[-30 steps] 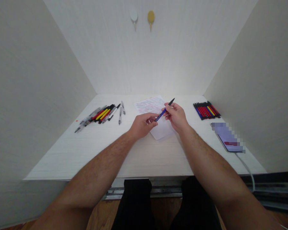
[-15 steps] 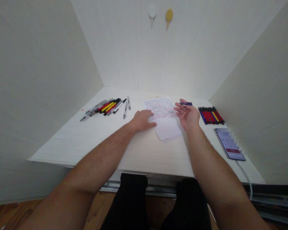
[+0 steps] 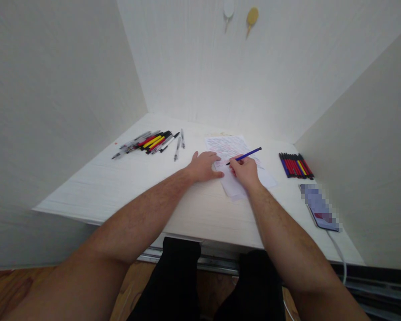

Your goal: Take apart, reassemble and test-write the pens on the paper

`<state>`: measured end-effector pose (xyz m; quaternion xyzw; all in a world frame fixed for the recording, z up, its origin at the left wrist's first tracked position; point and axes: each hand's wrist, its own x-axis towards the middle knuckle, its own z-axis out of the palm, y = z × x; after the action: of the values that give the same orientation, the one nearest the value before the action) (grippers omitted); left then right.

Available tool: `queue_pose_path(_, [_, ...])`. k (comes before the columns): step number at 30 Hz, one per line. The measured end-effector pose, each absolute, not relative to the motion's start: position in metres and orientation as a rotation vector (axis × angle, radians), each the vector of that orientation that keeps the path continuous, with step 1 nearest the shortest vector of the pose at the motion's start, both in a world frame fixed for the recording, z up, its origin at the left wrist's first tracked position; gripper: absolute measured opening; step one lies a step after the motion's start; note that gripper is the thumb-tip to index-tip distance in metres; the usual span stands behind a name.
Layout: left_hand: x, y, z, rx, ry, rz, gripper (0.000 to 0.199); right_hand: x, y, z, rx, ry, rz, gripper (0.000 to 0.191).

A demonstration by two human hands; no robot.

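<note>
My right hand [image 3: 245,172] is closed around a blue pen [image 3: 249,154], its black tip down at the paper. Under it lies a white sheet of paper [image 3: 227,143] covered in rows of coloured strokes in its upper part, with a blank lower part [image 3: 232,185]. My left hand [image 3: 205,167] rests with fingers apart on the sheet's left edge and the table beside it. To the left, a loose pile of pens [image 3: 150,143] in clear, red, yellow, black and white lies on the table. Two clear pens [image 3: 177,148] lie nearer the paper.
A neat row of red, blue and yellow pens [image 3: 296,166] lies on the right of the white table [image 3: 200,209]. Nearer me is a phone [image 3: 321,207] with a white cable [image 3: 340,254]. White panels enclose the table; two hooks [image 3: 252,17] hang on the back one.
My right hand has turned over from palm up and moved left, bringing the pen from lying across its fingers to a writing grip over the paper. My left hand stays at the sheet's edge.
</note>
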<state>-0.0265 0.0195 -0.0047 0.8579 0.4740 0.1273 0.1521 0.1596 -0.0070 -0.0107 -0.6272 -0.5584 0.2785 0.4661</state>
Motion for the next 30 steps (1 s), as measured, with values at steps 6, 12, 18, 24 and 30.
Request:
queue_pose_path(6, [-0.026, 0.0189, -0.0044, 2.448, 1.366, 0.37, 0.074, 0.1605, -0.0079, -0.0081, -1.588, -1.56, 0.547, 0.021])
queue_pose_path(12, [-0.0263, 0.0203, -0.0062, 2.459, 1.363, 0.379, 0.074, 0.159, -0.0097, -0.0059, -1.572, -1.582, 0.516, 0.02])
queue_pose_path(18, [-0.0262, 0.0199, -0.0044, 2.475, 1.375, 0.332, 0.074, 0.1613, -0.0078, -0.0083, -1.576, -1.559, 0.515, 0.023])
queue_pose_path(24, [-0.0259, 0.018, -0.0015, 2.489, 1.397, 0.292, 0.073, 0.1614, -0.0081, -0.006, -1.639, -1.552, 0.502, 0.022])
queue_pose_path(30, [-0.0255, 0.0181, -0.0011, 2.479, 1.41, 0.281, 0.074, 0.1616, -0.0087, -0.0061, -1.628, -1.547, 0.509, 0.023])
